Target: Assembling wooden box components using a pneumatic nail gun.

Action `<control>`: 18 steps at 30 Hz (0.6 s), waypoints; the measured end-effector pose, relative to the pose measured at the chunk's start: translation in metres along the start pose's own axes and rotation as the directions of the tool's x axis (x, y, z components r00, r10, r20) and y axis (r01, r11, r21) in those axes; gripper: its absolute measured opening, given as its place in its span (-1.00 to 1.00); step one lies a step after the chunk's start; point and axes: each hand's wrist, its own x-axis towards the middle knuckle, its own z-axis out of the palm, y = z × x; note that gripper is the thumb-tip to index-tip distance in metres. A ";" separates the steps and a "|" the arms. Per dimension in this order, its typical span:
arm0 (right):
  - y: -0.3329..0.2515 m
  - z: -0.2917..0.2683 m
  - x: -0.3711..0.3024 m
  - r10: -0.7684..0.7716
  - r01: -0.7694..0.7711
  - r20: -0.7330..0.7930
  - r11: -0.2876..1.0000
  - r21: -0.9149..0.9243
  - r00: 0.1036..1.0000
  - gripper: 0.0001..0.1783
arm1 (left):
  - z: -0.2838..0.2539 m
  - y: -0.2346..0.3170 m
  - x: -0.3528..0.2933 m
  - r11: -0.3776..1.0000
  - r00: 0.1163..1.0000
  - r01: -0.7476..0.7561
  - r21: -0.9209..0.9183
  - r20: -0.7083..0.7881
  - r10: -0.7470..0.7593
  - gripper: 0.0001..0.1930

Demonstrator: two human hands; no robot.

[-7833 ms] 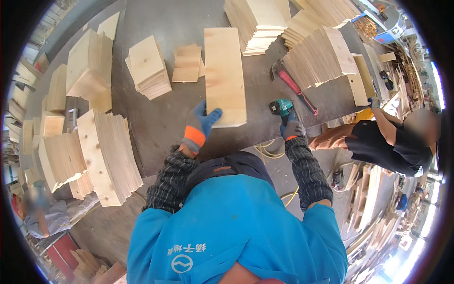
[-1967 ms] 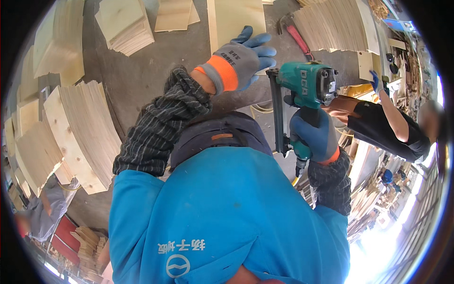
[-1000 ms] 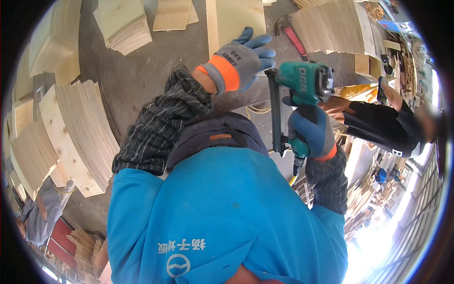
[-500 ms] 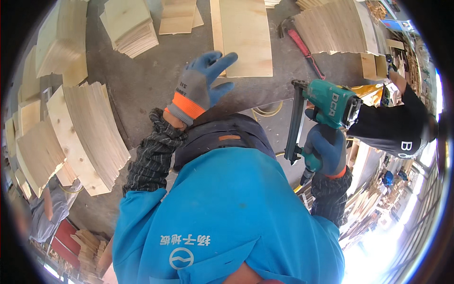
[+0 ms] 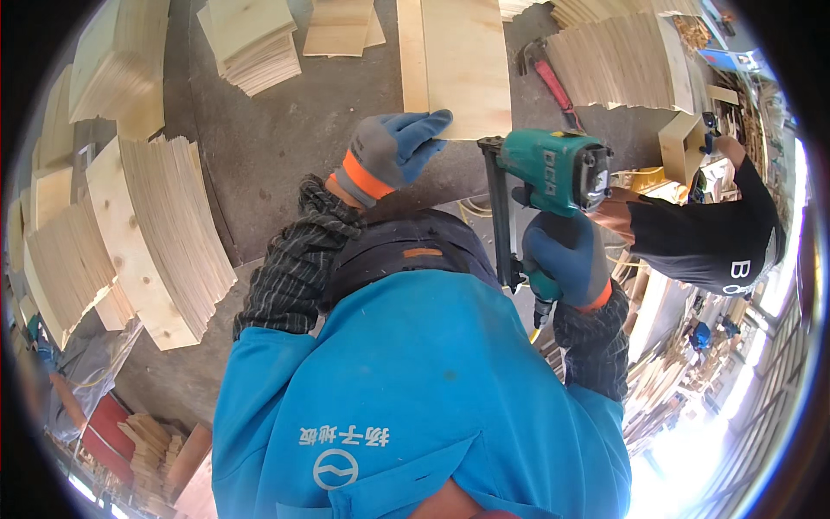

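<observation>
My left hand (image 5: 386, 151), in a grey and blue glove with an orange cuff, is at the near end of a pale plywood board (image 5: 468, 65). Its fingers close around the near left corner, where a narrow wood strip (image 5: 412, 56) runs along the board's left side. Wrapped round the handle of a teal pneumatic nail gun (image 5: 545, 169) is my gloved right hand (image 5: 566, 259). The gun's nose sits close to the board's near right corner; whether they touch, I cannot tell.
A red-handled hammer (image 5: 553, 82) lies right of the board. Stacks of thin boards stand at left (image 5: 164, 233), back left (image 5: 251, 43) and back right (image 5: 614, 60). Loose boards (image 5: 340, 26) lie at the back. At right, a co-worker in a black shirt (image 5: 718, 229) reaches toward wooden pieces.
My left hand has moved right and closed on the board's near corner. The nail gun in my right hand has swung left and slightly up, toward the board.
</observation>
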 end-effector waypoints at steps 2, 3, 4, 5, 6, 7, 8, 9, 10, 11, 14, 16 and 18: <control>-0.005 0.002 0.005 0.034 -0.032 0.020 0.998 -0.062 0.999 -0.79 | -0.001 0.000 0.001 0.999 1.000 -0.029 0.018 -0.007 0.029 -0.68; -0.007 0.004 0.006 0.045 -0.043 0.040 0.998 -0.052 0.998 -0.76 | -0.002 -0.001 0.002 0.998 0.998 -0.057 0.036 -0.010 0.058 -0.68; -0.011 0.006 0.007 0.045 -0.043 0.042 0.998 -0.056 0.998 -0.76 | -0.002 -0.001 0.002 0.998 0.998 -0.055 0.037 -0.014 0.056 -0.68; -0.015 0.008 0.008 0.062 -0.059 0.042 0.996 -0.061 0.997 -0.74 | -0.003 -0.001 0.003 0.998 0.998 -0.063 0.029 -0.005 0.063 -0.67; -0.018 0.011 0.009 0.078 -0.075 0.042 0.995 -0.067 0.996 -0.72 | -0.004 -0.002 0.003 0.997 0.998 -0.070 0.021 0.003 0.070 -0.67; -0.018 0.012 0.010 0.078 -0.075 0.041 0.995 -0.070 0.996 -0.72 | -0.004 -0.002 0.003 0.997 0.998 -0.070 0.019 0.001 0.070 -0.67; -0.015 0.014 0.011 0.065 -0.063 0.035 0.996 -0.067 0.997 -0.59 | -0.004 -0.003 0.003 0.997 0.997 -0.073 0.000 0.001 0.073 -0.67; -0.015 0.016 0.013 0.052 -0.050 0.029 0.997 -0.064 0.998 -0.43 | -0.005 -0.004 0.003 0.997 0.997 -0.076 -0.019 0.001 0.076 -0.66; -0.017 0.019 0.014 0.053 -0.051 0.029 0.996 -0.067 0.998 -0.43 | -0.004 -0.005 0.002 0.997 0.997 -0.075 -0.021 -0.002 0.075 -0.66; -0.021 0.022 0.015 0.051 -0.049 0.046 0.998 -0.051 0.998 -0.42 | -0.001 -0.006 0.000 0.998 0.999 -0.049 -0.047 -0.016 0.049 -0.66; -0.020 0.024 0.020 0.041 -0.038 0.067 0.998 -0.042 0.997 -0.41 | 0.001 -0.005 -0.002 0.993 1.000 0.008 -0.114 -0.030 -0.011 -0.65; -0.016 0.025 0.022 0.030 -0.027 0.075 0.998 -0.051 0.997 -0.41 | 0.001 -0.003 -0.002 0.988 0.999 0.040 -0.152 -0.029 -0.045 -0.65; -0.014 0.025 0.024 0.015 -0.011 0.061 0.998 -0.061 0.998 -0.48 | 0.000 -0.001 0.000 0.987 0.998 0.062 -0.147 -0.018 -0.065 -0.65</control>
